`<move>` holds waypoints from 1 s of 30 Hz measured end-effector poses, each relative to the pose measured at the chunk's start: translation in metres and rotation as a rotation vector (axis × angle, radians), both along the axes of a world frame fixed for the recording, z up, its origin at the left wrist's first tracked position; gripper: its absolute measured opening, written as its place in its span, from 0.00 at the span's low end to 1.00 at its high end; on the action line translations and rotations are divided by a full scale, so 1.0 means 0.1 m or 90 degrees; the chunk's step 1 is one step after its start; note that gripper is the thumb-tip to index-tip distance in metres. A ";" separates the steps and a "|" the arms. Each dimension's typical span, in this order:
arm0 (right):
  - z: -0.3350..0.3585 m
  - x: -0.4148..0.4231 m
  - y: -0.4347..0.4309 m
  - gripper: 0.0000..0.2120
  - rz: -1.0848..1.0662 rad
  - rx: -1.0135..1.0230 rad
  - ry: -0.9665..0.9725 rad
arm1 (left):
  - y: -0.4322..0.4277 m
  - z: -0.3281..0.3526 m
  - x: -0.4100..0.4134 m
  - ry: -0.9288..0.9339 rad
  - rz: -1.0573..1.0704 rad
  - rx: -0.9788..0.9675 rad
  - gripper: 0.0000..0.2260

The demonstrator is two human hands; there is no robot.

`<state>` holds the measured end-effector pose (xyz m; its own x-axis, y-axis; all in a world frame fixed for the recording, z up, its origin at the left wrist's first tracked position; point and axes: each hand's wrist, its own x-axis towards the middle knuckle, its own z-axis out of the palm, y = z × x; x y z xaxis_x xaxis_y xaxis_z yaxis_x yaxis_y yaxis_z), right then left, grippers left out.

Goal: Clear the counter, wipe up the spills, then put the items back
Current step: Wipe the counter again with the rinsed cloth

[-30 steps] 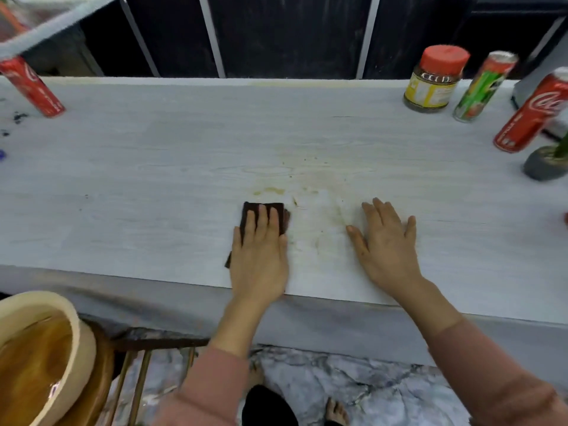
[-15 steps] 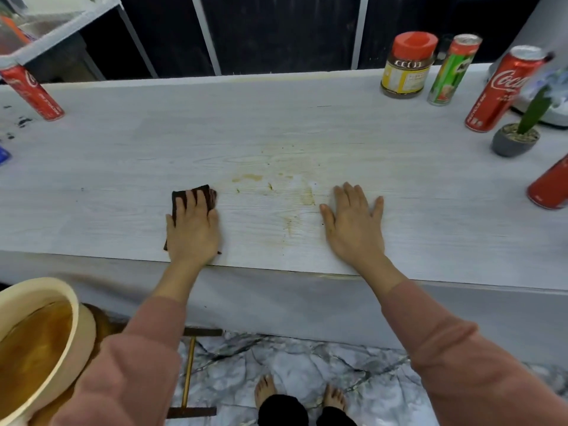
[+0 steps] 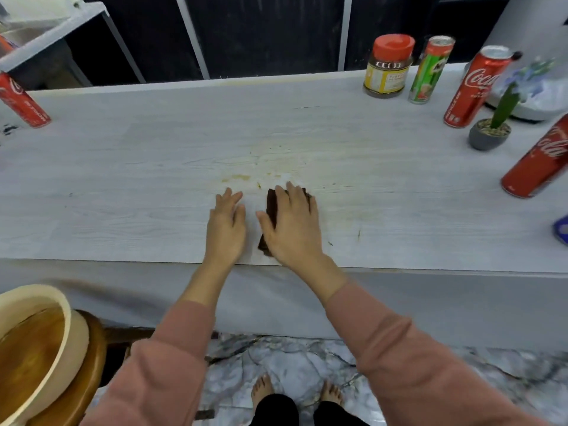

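Note:
A dark brown cloth [image 3: 272, 204] lies on the pale wood-grain counter [image 3: 123, 186] near its front edge. My right hand [image 3: 292, 226] presses flat on the cloth and covers most of it. Just to its left, my left hand [image 3: 226, 226] rests on the bare counter with its fingers loosely apart and nothing in it. Yellowish-brown spill marks [image 3: 236, 177] sit just beyond both hands, with fainter smears spreading to the right.
At the back right stand a red-lidded jar [image 3: 388, 66], a green can [image 3: 430, 70], a cola can [image 3: 475, 87] and a potted cactus [image 3: 490, 133]. Another cola can [image 3: 538, 161] is at the right edge, one more [image 3: 23, 101] far left. A basin of brown water [image 3: 37, 348] sits on a stool lower left.
The cloth was under my left hand and is now under my right hand. Both hands have come together at the counter's middle, and the view has shifted.

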<state>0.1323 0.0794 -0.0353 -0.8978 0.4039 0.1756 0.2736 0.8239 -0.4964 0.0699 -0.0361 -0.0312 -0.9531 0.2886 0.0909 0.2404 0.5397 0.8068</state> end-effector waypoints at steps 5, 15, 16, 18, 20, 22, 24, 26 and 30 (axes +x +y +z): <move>-0.15 0.19 -0.03 0.29 0.017 0.142 -0.109 | 0.03 -0.19 -0.08 0.110 -0.079 -0.208 0.21; -0.17 0.29 1.48 0.30 -0.171 0.152 -0.168 | 0.19 -0.19 -0.09 0.119 -0.136 -0.327 0.24; -0.18 0.18 1.32 0.30 -0.138 0.153 -0.166 | 0.24 -0.18 -0.08 0.117 -0.149 -0.316 0.24; -0.19 0.18 0.91 0.29 -0.038 0.154 -0.140 | 0.34 -0.17 -0.06 0.122 -0.167 -0.303 0.24; -0.16 0.46 0.66 0.28 0.038 0.148 -0.123 | 0.37 -0.19 -0.03 0.139 -0.164 -0.318 0.25; -0.15 0.80 0.78 0.27 0.040 0.137 -0.114 | 0.36 -0.20 -0.01 0.148 -0.144 -0.320 0.25; -0.16 1.03 1.15 0.28 -0.024 0.153 -0.122 | 0.35 -0.21 0.00 0.149 -0.132 -0.309 0.26; -0.16 1.05 1.62 0.28 -0.107 0.143 -0.143 | 0.38 -0.21 -0.01 0.145 -0.134 -0.315 0.26; -0.14 0.52 1.88 0.29 -0.188 0.123 -0.175 | 0.43 -0.22 -0.02 0.141 -0.138 -0.340 0.28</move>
<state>0.1843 0.2670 -0.0494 -0.7730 0.6329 0.0437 0.6112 0.7614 -0.2161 0.0678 0.0068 -0.0533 -0.8425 0.5341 0.0701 0.5211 0.7752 0.3571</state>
